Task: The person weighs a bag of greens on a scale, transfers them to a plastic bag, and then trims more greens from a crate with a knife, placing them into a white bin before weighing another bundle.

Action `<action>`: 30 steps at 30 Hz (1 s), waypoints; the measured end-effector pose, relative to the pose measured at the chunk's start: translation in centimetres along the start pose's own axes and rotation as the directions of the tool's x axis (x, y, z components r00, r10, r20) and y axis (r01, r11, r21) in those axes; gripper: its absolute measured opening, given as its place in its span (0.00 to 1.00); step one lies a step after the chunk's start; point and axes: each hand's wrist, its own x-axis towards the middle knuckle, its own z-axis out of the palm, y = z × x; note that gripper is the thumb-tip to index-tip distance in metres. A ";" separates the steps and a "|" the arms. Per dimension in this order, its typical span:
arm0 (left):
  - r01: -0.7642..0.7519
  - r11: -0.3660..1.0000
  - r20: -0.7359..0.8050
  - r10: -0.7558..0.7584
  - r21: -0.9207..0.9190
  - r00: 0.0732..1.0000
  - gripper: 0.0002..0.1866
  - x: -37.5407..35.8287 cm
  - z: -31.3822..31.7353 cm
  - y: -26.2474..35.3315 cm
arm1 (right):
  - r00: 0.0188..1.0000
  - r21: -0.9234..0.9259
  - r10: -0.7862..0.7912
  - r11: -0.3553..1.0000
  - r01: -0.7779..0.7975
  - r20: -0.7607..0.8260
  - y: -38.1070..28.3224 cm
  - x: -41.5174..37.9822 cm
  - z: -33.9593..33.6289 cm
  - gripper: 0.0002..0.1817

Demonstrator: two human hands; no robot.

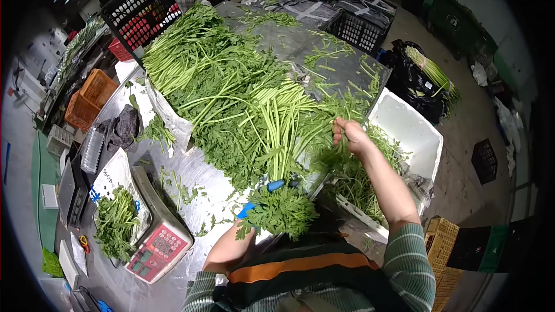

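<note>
My left hand (247,210), in a blue glove, is closed around a bunch of leafy greens (283,211). Its leafy tops point toward me, and pale green stems (280,121) stretch away from the hand. Leaves hide much of the glove. My bare right hand (351,137) is closed, fingers curled, on some leafy green sprigs beside the bunch, near the white foam box (425,124). The sprigs below it look blurred. A large heap of the same greens (208,63) covers the table beyond my left hand.
A scale (159,248) on the left bears a bag with greens (117,222). Loose leaves and trimmings (361,182) fill part of the foam box. Black crates (358,29) stand behind the table. A black bag (410,78) with bundled stalks lies on the floor at right.
</note>
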 end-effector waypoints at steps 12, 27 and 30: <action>0.038 0.983 -0.199 -0.002 0.179 0.980 0.18 1.3 1.9 -2.3 | 0.920 -0.917 -0.027 -0.094 0.387 0.391 10.7 -8.1 3.7 0.12; 0.337 0.357 -0.384 0.067 0.871 0.921 0.14 -2.9 18.1 6.8 | 0.865 -0.996 -0.494 -0.054 0.076 0.092 3.7 2.5 -3.4 0.13; 0.382 0.305 -0.428 0.100 0.873 0.898 0.15 -4.6 22.9 9.9 | 0.948 -0.996 -0.308 -0.062 0.057 0.073 1.2 0.5 -3.4 0.13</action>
